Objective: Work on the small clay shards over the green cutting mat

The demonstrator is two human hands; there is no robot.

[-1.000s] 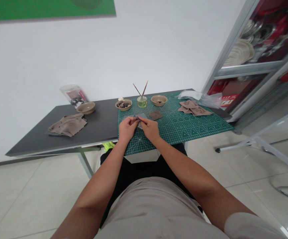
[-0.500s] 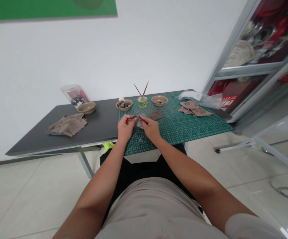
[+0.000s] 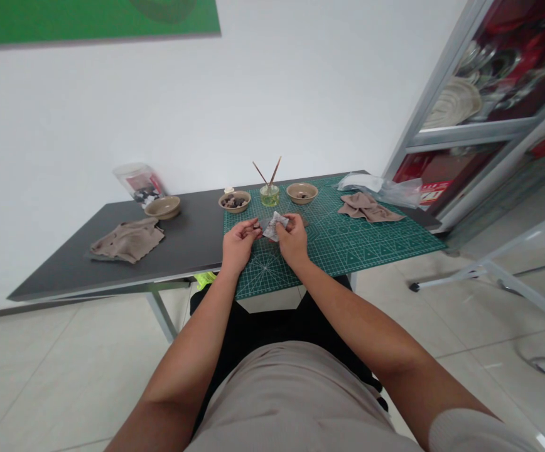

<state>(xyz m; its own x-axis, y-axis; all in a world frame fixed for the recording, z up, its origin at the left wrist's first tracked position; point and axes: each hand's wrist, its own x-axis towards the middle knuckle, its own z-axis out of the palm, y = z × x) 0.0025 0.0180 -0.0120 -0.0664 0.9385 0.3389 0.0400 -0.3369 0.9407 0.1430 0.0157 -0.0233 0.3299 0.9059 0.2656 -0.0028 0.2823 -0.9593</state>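
Over the green cutting mat, my left hand is closed, thumb against fingers, on a small brownish piece too small to make out fully. My right hand pinches a crumpled grey-white sheet, paper or thin cloth, just beside the left fingertips. A brown square patch lies on the mat, mostly hidden behind my right hand. Beyond the hands stands a bowl of dark and pale stone-like pieces. A glass jar of yellowish liquid holds two thin brushes or sticks.
Another bowl, with a few small pieces inside, is right of the jar. A brown cloth and a clear plastic bag lie at the right. To the left are a second cloth, a bowl and a clear plastic container.
The sheet has come up into fuller view in my right hand, which has shifted slightly right and now covers much of the brown patch. My hands are a little further apart.
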